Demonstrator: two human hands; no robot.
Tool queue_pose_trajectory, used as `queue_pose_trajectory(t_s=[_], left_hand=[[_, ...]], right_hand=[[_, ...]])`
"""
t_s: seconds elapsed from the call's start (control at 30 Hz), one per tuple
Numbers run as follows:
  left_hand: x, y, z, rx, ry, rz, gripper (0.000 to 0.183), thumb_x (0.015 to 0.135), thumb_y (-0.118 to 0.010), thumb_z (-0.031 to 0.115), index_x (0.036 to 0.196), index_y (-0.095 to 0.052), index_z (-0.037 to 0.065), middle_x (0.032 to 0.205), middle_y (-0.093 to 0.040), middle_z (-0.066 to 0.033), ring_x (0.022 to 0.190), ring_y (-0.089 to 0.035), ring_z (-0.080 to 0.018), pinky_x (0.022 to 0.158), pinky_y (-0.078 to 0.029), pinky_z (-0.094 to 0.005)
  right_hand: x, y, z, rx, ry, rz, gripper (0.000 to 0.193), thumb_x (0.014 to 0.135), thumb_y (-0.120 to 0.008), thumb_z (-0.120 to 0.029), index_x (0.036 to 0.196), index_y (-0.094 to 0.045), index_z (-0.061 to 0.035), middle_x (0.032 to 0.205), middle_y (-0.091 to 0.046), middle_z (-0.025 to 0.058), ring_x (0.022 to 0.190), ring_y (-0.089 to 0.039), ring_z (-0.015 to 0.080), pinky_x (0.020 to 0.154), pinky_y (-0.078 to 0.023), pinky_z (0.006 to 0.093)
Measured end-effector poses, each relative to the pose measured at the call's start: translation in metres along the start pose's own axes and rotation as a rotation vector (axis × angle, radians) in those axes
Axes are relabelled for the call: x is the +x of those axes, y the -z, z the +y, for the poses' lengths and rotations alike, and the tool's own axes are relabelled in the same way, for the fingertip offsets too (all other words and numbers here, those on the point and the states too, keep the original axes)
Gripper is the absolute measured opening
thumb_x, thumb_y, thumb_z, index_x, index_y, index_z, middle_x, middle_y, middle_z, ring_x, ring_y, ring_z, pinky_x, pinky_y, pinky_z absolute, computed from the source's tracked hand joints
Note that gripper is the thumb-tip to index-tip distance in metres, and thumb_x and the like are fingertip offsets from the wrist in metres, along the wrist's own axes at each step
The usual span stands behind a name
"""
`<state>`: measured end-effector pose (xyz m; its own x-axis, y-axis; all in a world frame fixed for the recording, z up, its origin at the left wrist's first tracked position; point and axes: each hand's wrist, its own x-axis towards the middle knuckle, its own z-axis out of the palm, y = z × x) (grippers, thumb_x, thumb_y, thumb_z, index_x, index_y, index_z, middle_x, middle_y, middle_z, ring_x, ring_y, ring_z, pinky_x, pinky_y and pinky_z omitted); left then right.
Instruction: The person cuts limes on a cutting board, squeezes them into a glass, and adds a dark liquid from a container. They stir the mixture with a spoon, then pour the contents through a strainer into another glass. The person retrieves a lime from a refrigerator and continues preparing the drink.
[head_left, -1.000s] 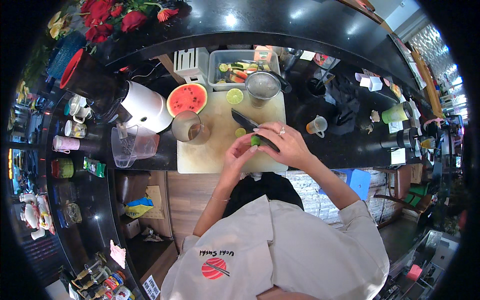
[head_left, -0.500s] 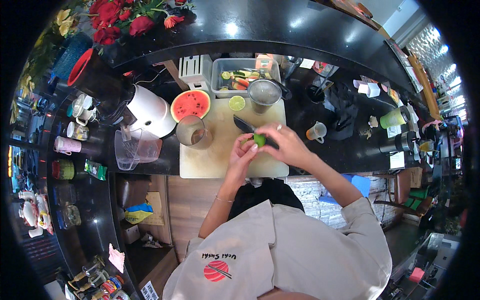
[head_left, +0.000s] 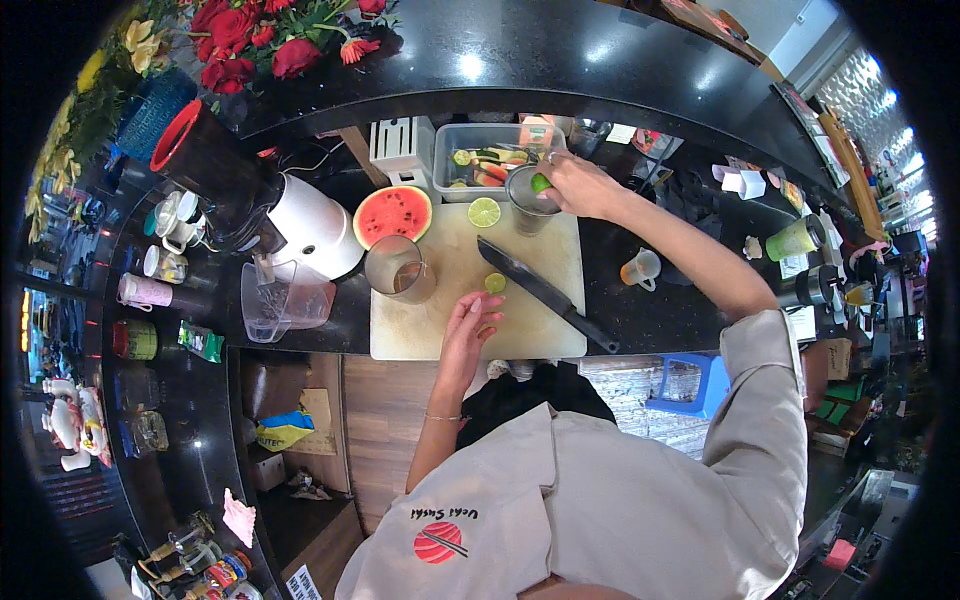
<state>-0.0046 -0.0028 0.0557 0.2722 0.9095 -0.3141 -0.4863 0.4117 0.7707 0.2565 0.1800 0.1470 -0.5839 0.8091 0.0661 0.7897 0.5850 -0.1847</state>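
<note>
My right hand (head_left: 580, 187) is closed on a green lime piece (head_left: 541, 183), held over the mesh strainer (head_left: 523, 208) at the far right of the cutting board (head_left: 440, 335). Nearer to me, my left hand (head_left: 467, 328) rests in the air above the board with fingers apart and nothing in it. Just beyond its fingertips lies a small lime piece (head_left: 495, 282). A black knife (head_left: 545, 292) slants across the board, its handle past the right front edge. Cut face up, a lime half (head_left: 484, 212) sits toward the back.
A tinted cup (head_left: 400, 270) and a cut watermelon (head_left: 393, 216) stand on the left, beside a white juicer (head_left: 312, 232) and a clear jug (head_left: 285, 302). Behind the board is a plastic tub (head_left: 446, 180) of fruit pieces. A small measuring cup (head_left: 640, 268) stands right.
My hands were together on the lime over the board. The right hand has carried a lime piece away to the strainer; the left has drawn back toward me and opened. The knife now shows fully.
</note>
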Motion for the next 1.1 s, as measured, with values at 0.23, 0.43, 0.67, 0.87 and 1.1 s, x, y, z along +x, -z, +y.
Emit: queue_pose_trajectory(t_s=[0.23, 0.43, 0.67, 0.87, 1.1], left_hand=[[0.001, 0.008, 0.011, 0.028, -0.041, 0.033, 0.031, 0.101, -0.055, 0.033, 0.125, -0.054, 0.014, 0.123, -0.064, -0.0044, 0.102, -0.061, -0.0126, 0.089, -0.044, -0.0296], [0.001, 0.007, 0.007, 0.02, -0.012, 0.043, 0.027, 0.102, -0.053, 0.028, 0.125, -0.054, 0.012, 0.12, -0.065, -0.004, 0.099, -0.061, -0.0109, 0.088, -0.044, -0.0272], [0.002, 0.008, 0.005, 0.012, -0.005, 0.055, 0.027, 0.103, -0.052, 0.027, 0.125, -0.054, 0.012, 0.121, -0.065, -0.0046, 0.099, -0.06, -0.0108, 0.088, -0.044, -0.027], [0.0, 0.01, 0.009, 0.035, -0.01, 0.075, 0.027, 0.103, -0.051, 0.026, 0.125, -0.054, 0.012, 0.121, -0.065, -0.0044, 0.099, -0.06, -0.0105, 0.088, -0.043, -0.0264], [-0.002, 0.014, 0.007, 0.018, -0.01, 0.077, 0.027, 0.102, -0.052, 0.026, 0.125, -0.054, 0.012, 0.12, -0.065, -0.0039, 0.099, -0.06, -0.0101, 0.087, -0.043, -0.0258]], right_hand=[[0.003, -0.006, 0.001, -0.034, 0.066, 0.013, 0.032, 0.087, -0.067, -0.015, 0.109, -0.056, 0.0053, 0.106, -0.059, 0.0222, 0.112, -0.055, 0.0383, 0.1, -0.045, 0.0443], [0.0, -0.008, 0.006, 0.015, 0.116, 0.067, 0.034, 0.087, -0.068, -0.017, 0.11, -0.055, 0.0046, 0.107, -0.058, 0.0223, 0.112, -0.054, 0.039, 0.101, -0.044, 0.0456], [0.005, -0.006, 0.012, -0.079, 0.169, -0.016, 0.044, 0.09, -0.066, -0.025, 0.113, -0.052, 0.0096, 0.105, -0.061, 0.028, 0.113, -0.055, 0.0412, 0.099, -0.046, 0.0453], [0.012, 0.0, 0.011, -0.052, 0.116, -0.136, 0.042, 0.092, -0.064, -0.027, 0.114, -0.052, 0.0075, 0.106, -0.062, 0.0276, 0.103, -0.062, 0.0437, 0.09, -0.051, 0.0475], [0.014, 0.007, 0.005, -0.072, 0.143, -0.153, 0.039, 0.092, -0.064, -0.029, 0.111, -0.054, 0.0036, 0.104, -0.062, 0.0271, 0.098, -0.065, 0.043, 0.087, -0.053, 0.0484]])
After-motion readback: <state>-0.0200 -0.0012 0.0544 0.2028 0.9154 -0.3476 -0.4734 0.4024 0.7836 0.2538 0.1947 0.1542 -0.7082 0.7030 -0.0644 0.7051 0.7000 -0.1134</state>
